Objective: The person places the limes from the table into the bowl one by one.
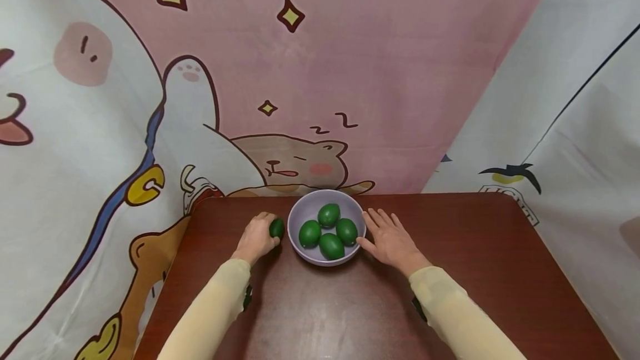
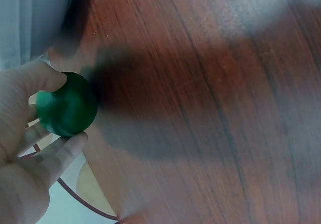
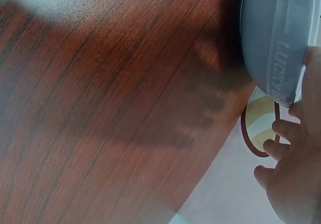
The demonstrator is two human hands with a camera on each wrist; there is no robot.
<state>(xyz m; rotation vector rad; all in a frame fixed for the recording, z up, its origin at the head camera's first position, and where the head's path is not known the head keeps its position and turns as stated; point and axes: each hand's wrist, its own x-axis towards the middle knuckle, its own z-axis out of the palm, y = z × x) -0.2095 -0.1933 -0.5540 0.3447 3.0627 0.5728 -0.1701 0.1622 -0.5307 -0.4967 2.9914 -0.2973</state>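
Note:
A lavender bowl (image 1: 325,263) stands near the table's far edge with several green limes (image 1: 332,246) inside. Just left of the bowl, my left hand (image 1: 256,236) grips another green lime (image 1: 277,228) between thumb and fingers; the left wrist view shows this lime (image 2: 67,105) pinched, with its lower side facing the table. My right hand (image 1: 392,240) has its fingers spread at the bowl's right side, the thumb at the rim. In the right wrist view the bowl's outer wall (image 3: 276,38) bears raised lettering, and the thumb touches its rim.
The dark reddish wooden table (image 1: 320,310) carries the bowl. Behind its far edge hangs a pink and white cartoon cloth (image 1: 390,71), which also runs down the left and right sides.

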